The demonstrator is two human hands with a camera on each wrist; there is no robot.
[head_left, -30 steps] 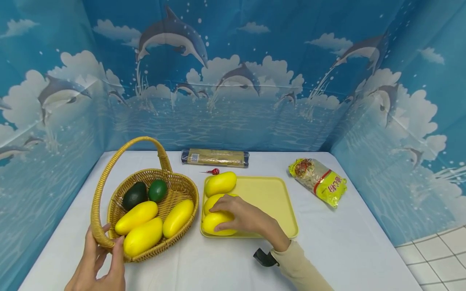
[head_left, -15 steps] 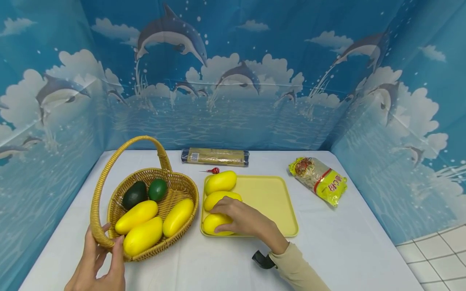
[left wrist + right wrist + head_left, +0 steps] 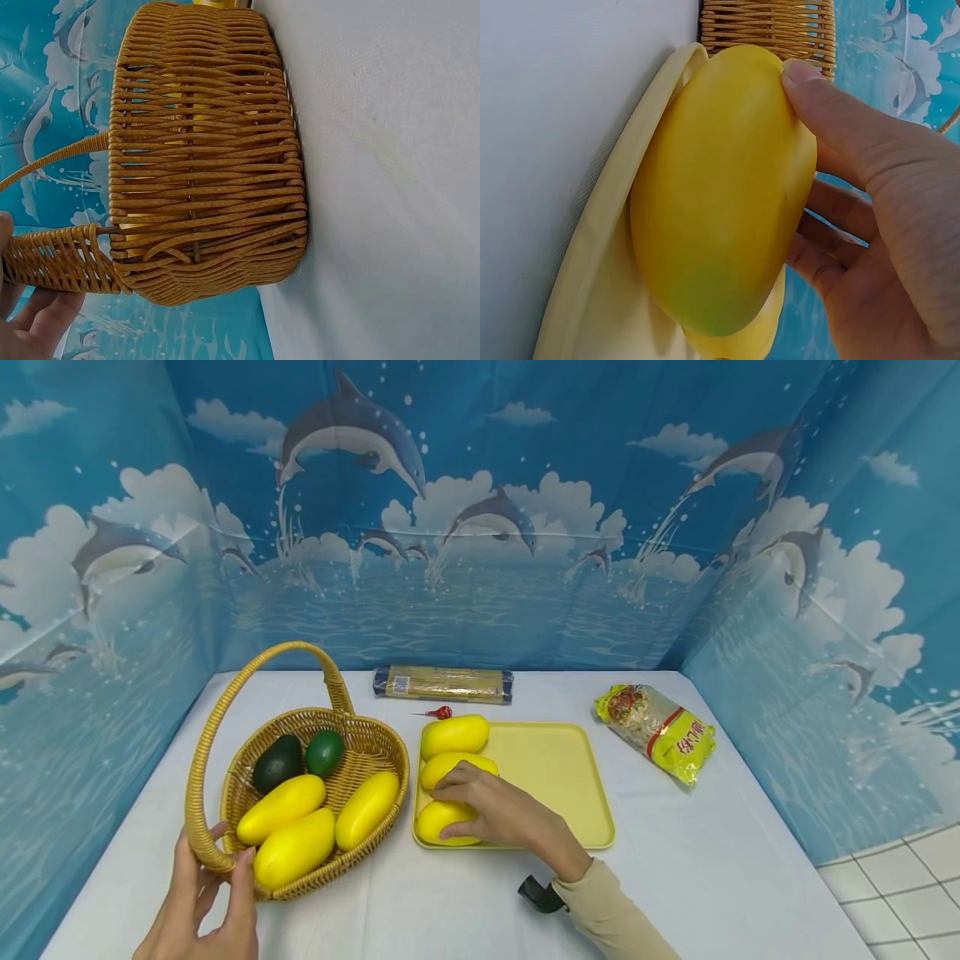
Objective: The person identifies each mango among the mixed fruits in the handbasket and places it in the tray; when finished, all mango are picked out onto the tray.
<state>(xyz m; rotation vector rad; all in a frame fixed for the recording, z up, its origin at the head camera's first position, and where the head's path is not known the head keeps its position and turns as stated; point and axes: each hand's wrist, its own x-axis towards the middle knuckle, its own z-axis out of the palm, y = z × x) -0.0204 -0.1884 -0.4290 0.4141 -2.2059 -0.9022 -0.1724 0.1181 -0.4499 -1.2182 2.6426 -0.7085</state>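
Observation:
My left hand [image 3: 198, 897] holds the wicker basket [image 3: 367, 747] by the lower near end of its arched handle [image 3: 197, 777]. Inside the basket lie three yellow mangoes [image 3: 281, 808], a dark avocado [image 3: 277, 764] and a smaller green fruit [image 3: 325, 753]. To the right, my right hand [image 3: 502, 810] grips the nearest mango [image 3: 446, 822] on the yellow tray [image 3: 547, 777], thumb on its near side. The right wrist view shows this mango [image 3: 720, 195] against the tray's rim. Two more mangoes, a middle one [image 3: 457, 767] and a far one [image 3: 454, 736], lie behind it in a column.
A bundle of sticks in clear wrap [image 3: 442, 685] lies at the table's back, with a red lollipop [image 3: 443, 712] in front. A yellow-ended food packet [image 3: 656, 733] lies right of the tray. Dolphin-print curtains [image 3: 480, 593] enclose the table's back and sides.
The middle mango on the tray has shifted slightly away from the nearest one, and the far mango has turned a little. My right hand has moved slightly left; my left hand stays put.

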